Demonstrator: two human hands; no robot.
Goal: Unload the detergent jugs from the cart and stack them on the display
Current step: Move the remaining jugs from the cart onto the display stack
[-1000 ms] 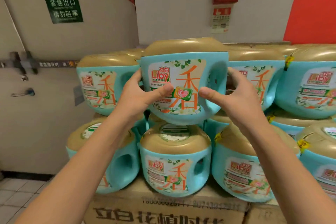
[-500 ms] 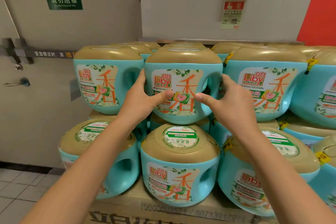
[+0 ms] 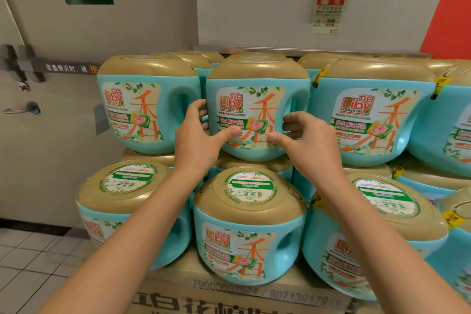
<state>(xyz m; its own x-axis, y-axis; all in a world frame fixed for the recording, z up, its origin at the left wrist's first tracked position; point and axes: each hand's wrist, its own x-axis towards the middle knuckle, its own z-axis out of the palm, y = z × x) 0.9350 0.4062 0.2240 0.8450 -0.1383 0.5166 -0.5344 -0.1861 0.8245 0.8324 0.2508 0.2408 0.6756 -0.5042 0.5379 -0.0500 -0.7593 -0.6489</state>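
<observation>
Head view: both forearms reach far out to teal detergent jugs with gold lids, stacked in two tiers against a wall.
Jug in hand: the middle jug (image 3: pixel 257 99) stands upright in the upper tier's near row, label toward the camera. It sits between the left jug (image 3: pixel 142 109) and the right jug (image 3: pixel 369 120), close to both.
Left hand: the left hand (image 3: pixel 201 135) grasps the middle jug's left flank, fingers curled round the side and thumb pressed on the label.
Right hand: the right hand (image 3: pixel 311 143) grasps its right flank beside the handle opening, fingers curled and thumb on the label.
Support: its base appears to rest on lower-tier lids, just beyond the lower jug (image 3: pixel 249 224); the hands hide the contact.
Done so far: many jugs are already stacked, two tiers on cardboard cartons (image 3: pixel 229 296).
Left to do: this jug looks seated or nearly so, and only letting go remains. The cart is out of view, so how many jugs still wait cannot be told.
</observation>
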